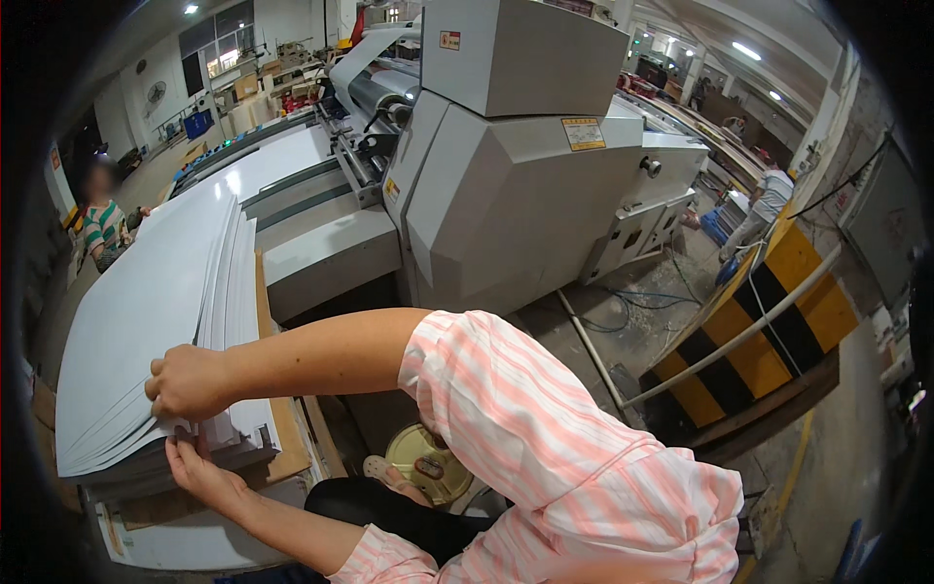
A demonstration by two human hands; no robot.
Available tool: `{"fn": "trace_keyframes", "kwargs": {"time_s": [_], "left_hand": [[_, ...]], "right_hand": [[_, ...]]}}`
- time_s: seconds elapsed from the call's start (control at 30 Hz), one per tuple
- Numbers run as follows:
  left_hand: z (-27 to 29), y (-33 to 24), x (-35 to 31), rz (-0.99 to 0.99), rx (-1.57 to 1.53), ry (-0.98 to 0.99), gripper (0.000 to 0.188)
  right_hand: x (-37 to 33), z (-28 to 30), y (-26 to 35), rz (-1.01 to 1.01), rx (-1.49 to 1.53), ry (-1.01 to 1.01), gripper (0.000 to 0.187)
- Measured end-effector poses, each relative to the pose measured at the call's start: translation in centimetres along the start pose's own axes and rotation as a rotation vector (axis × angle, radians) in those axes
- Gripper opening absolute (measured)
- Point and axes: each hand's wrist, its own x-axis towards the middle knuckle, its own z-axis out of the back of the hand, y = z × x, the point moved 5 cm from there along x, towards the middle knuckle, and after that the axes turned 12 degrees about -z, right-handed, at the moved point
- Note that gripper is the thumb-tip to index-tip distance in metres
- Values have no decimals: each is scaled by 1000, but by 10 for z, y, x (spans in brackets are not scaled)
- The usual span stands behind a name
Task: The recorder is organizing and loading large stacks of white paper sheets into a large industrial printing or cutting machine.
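Observation:
A tall stack of large white paper sheets (pixel 146 321) lies at the left, its upper sheets fanned and curved along the near edge. My right hand (pixel 190 382) is closed on the near edge of the upper sheets, knuckles up, with the forearm crossing over the stack's side. Just below it, my left hand (pixel 199 475) pinches the sheets' edge near the corner, its thumb and fingers against the paper; some fingertips are hidden. Under and beside the stack shows a brown board (pixel 287 438).
A large grey machine (pixel 516 204) with rollers (pixel 381 92) stands beyond the stack. A round yellowish lid (pixel 428 462) is by my foot. To the right are a black-and-yellow striped barrier (pixel 749 326) and a pale rail (pixel 739 326). A person in a striped top (pixel 102 224) is at far left.

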Motion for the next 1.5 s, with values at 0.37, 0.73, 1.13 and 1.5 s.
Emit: {"fn": "trace_keyframes", "kwargs": {"time_s": [0.37, 0.73, 1.13, 1.5], "left_hand": [[-12, -33, -10, 27, -3, -83, 51], [-4, -15, 0, -42, 177, 23, 32], [4, -28, -4, -93, -93, -112, 65], [14, -9, 7, -6, -48, -97, 59]], "right_hand": [[-13, 26, -2, -21, 368, -161, 27], [52, 33, -23, -453, 519, -213, 21], [1, 10, 7, 52, -44, -87, 14], [-1, 15, 9, -196, 4, 32, 24]]}}
